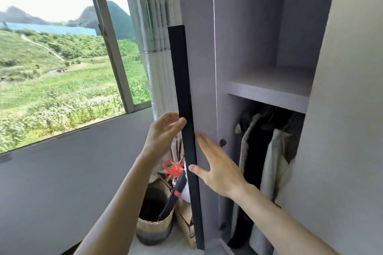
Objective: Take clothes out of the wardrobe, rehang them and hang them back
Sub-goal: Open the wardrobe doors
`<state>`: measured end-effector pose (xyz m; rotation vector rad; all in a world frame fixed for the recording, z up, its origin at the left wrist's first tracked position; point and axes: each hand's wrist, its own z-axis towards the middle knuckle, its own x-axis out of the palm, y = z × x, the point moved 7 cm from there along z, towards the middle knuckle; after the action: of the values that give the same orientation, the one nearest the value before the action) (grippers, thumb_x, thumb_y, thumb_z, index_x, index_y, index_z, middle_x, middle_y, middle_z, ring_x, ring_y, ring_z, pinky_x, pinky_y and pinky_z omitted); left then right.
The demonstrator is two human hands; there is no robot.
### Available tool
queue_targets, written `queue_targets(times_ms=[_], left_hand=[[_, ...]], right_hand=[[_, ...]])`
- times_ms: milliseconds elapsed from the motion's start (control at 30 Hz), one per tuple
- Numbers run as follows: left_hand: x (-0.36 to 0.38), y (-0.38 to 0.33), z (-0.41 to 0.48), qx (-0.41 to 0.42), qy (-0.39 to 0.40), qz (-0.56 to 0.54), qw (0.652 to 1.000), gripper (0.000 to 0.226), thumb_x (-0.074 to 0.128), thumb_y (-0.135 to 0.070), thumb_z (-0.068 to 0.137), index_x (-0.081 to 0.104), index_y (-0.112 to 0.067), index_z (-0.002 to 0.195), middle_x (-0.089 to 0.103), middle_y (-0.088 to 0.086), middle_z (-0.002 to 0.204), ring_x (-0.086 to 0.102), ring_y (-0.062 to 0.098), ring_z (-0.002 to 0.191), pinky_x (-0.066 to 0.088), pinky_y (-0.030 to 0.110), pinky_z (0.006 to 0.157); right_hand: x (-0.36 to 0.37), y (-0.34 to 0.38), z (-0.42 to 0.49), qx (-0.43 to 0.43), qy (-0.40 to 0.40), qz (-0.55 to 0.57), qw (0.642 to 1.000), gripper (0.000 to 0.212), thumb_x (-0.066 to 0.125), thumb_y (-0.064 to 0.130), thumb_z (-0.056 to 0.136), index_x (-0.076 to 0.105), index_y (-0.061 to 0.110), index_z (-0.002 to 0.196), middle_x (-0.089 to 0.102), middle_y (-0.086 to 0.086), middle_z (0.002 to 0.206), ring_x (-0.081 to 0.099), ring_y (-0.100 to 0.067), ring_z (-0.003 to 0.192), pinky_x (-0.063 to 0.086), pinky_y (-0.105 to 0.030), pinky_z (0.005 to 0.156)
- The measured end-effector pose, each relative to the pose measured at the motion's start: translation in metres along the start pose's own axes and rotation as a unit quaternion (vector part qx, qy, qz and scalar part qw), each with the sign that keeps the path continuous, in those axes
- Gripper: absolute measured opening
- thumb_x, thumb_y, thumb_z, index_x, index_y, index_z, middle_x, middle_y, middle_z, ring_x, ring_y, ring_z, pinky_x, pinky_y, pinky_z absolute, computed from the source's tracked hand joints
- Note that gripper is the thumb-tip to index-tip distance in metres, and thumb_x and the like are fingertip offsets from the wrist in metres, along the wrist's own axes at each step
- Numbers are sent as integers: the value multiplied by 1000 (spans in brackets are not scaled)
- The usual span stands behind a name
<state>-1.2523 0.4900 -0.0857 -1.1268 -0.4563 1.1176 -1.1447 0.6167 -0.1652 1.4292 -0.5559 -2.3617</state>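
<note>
The grey wardrobe [342, 109] stands open in front of me. Its left door [204, 89] is swung out edge-on, with a long black handle strip [182, 97] down its edge. My left hand [165, 130] touches the strip from the left with straight fingers. My right hand [215, 165] lies flat against the door's inner face, fingers spread. Inside, under a shelf [269, 91], several garments [275, 161] hang, pale grey and black ones.
A window [53, 58] fills the left, with a grey wall below it. A pale curtain [154, 37] hangs beside the door. On the floor behind the door stands a round basket [154, 230] with a black and red tool in it.
</note>
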Motion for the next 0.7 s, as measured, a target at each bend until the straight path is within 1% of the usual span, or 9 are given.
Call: queue_targets(times_ms=[67,133,200,233,300,400,500,600,700], left_hand=[[-32,7,3,32,-46,58,997,30,68,-56,80,66,-35,102,73,-22,100,69,1,99,55,21,87],[-62,4,8,124,-105,195,967,43,68,-51,86,58,-35,126,65,-19,125,63,10,116,51,25,92],[-77,3,18,228,-95,305,920,69,64,-39,96,28,-32,154,34,-9,159,39,12,142,40,33,106],[-83,8,26,258,-79,332,904,77,61,-36,97,15,-30,159,20,-8,165,27,11,148,35,34,111],[-99,23,43,281,-79,382,877,78,55,-35,99,8,-23,160,9,-4,167,13,12,153,24,39,120],[-122,46,65,274,-112,447,844,73,47,-36,102,5,-18,159,7,1,167,3,18,154,4,46,125],[-140,66,89,282,-105,461,835,72,43,-35,103,0,-21,159,3,-1,168,1,18,154,3,49,124],[-153,77,107,284,-100,434,849,69,40,-34,105,0,-23,160,2,-5,167,3,15,154,11,54,123],[-159,84,116,274,-94,429,856,68,40,-33,105,2,-21,160,3,-6,167,3,13,154,13,56,123]], right_hand=[[27,10,20,-33,-28,-15,999,93,59,54,95,-16,56,151,-12,27,163,5,-3,152,24,-35,119],[52,15,40,-51,-58,-36,996,94,61,52,94,-12,53,153,-16,20,165,-3,-7,152,21,-38,117],[80,21,62,-52,-73,-49,995,91,58,55,95,-9,49,156,-19,12,166,-10,-13,154,17,-46,122],[94,25,74,-50,-77,-55,994,91,57,56,94,-8,46,157,-20,9,166,-12,-15,154,16,-50,123],[119,33,97,-42,-91,-68,993,92,57,58,93,-5,41,159,-17,3,168,-10,-19,155,18,-54,122],[145,39,122,-36,-124,-101,986,91,57,62,91,5,35,161,-5,-6,169,0,-27,156,27,-54,119],[165,42,145,-29,-134,-111,984,87,53,65,93,9,32,161,-1,-8,169,4,-29,156,33,-54,117],[178,44,166,-18,-140,-123,982,83,44,67,94,10,31,161,-1,-9,169,4,-29,156,35,-53,116],[187,44,177,-7,-139,-129,982,84,47,65,94,10,32,161,-1,-10,169,4,-30,156,35,-54,115]])
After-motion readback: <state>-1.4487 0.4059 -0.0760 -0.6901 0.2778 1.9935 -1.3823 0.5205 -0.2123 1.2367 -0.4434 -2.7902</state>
